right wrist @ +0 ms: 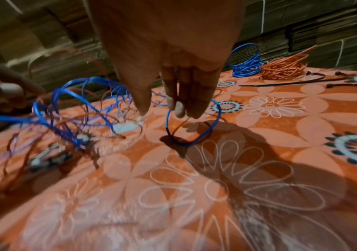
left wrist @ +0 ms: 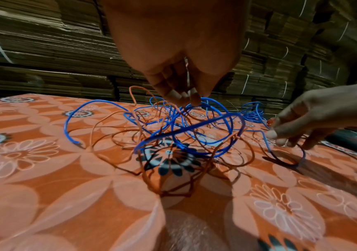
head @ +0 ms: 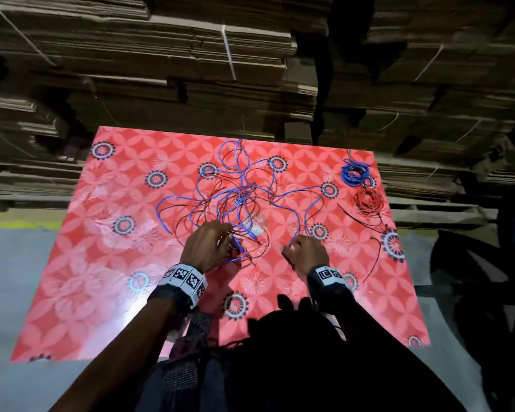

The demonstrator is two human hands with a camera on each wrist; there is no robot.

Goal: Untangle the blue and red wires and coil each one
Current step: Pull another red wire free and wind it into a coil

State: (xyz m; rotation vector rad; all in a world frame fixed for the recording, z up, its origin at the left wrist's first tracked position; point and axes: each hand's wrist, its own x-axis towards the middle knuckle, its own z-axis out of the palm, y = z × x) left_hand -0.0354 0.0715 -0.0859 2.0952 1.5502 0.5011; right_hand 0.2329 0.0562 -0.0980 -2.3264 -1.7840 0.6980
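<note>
A loose tangle of blue and red wires (head: 238, 197) sprawls over the middle of the red floral table (head: 101, 263). My left hand (head: 226, 242) grips the near side of the tangle. In the left wrist view its fingertips (left wrist: 191, 100) pinch several strands and hold the tangle (left wrist: 186, 130) up off the table. To the right, my right hand (head: 292, 248) pinches a blue wire. The right wrist view shows that blue wire (right wrist: 168, 122) hanging from my fingers (right wrist: 179, 108) in a small loop that touches the table.
A coiled blue wire (head: 354, 173) and a coiled red wire (head: 369, 200) lie at the table's far right. Black cable ties (head: 357, 215) lie near them. Stacks of flattened cardboard (head: 220, 69) rise behind the table. A dark chair (head: 488, 278) stands at the right.
</note>
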